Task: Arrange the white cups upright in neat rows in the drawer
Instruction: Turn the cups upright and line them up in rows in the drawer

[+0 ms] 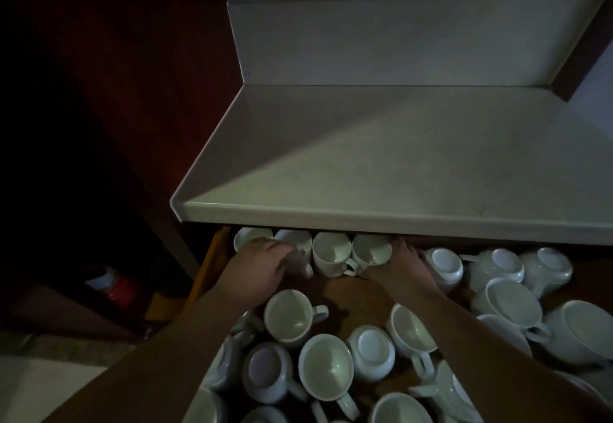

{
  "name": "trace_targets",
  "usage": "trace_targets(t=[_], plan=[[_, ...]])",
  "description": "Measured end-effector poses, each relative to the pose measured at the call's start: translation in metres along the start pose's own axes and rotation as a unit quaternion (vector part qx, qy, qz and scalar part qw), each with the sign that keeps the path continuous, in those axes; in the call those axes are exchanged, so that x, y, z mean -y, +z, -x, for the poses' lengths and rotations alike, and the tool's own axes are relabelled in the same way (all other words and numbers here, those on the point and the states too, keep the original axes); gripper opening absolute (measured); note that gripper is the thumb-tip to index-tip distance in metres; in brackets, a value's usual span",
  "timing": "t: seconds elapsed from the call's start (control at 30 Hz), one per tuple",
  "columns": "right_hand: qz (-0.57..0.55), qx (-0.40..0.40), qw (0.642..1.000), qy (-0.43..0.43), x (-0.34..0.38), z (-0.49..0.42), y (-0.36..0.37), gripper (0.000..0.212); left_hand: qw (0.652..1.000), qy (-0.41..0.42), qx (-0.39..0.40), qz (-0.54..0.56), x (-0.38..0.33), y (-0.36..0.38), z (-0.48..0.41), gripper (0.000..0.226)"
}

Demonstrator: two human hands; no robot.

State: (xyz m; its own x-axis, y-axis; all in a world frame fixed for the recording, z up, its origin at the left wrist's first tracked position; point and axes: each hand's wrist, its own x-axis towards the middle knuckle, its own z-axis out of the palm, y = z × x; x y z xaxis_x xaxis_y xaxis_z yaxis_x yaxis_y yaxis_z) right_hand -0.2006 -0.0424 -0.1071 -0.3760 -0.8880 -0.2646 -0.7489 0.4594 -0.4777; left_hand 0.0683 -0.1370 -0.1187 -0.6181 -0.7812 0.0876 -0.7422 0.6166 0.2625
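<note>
The open wooden drawer (212, 256) holds many white cups. Several upright cups stand in a row along its back, under the counter edge. My left hand (258, 266) grips the second cup (297, 245) of that row. My right hand (401, 268) is wrapped around the fourth upright cup (373, 250). Between them stands another upright cup (331, 253). To the right, upside-down cups (446, 263) lie in a jumble. In the front of the drawer, cups (326, 368) sit mixed, some upright, some overturned or on their sides.
A white countertop (381, 164) with a backsplash overhangs the back of the drawer. A bare patch of drawer floor (358, 293) shows between my forearms. A red and white object (112, 286) lies on the dark floor at the left.
</note>
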Motion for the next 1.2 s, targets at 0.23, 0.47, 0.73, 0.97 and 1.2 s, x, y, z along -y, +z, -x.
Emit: trace_targets(t=[0.23,0.47,0.73,0.97,1.2], plan=[[-0.042,-0.009,0.998,0.045,0.001,0.001,0.002,0.072,0.993,0.052,0.015,-0.102,0.007,0.007,-0.017,0.021],[-0.055,-0.015,0.997,0.053,0.001,0.000,0.002,0.075,0.997,0.063,-0.007,-0.052,0.004,0.013,-0.018,0.021],[-0.017,-0.029,0.998,0.058,0.000,0.005,-0.003,0.061,0.996,-0.013,-0.021,-0.085,0.048,-0.012,0.006,0.032],[-0.014,-0.023,0.998,0.053,0.003,0.013,0.001,0.062,0.975,-0.014,0.061,-0.215,0.049,-0.019,0.000,0.031],[-0.003,-0.017,0.999,0.048,0.002,0.016,-0.002,0.050,0.993,-0.014,-0.013,-0.121,0.033,-0.024,0.007,0.023]])
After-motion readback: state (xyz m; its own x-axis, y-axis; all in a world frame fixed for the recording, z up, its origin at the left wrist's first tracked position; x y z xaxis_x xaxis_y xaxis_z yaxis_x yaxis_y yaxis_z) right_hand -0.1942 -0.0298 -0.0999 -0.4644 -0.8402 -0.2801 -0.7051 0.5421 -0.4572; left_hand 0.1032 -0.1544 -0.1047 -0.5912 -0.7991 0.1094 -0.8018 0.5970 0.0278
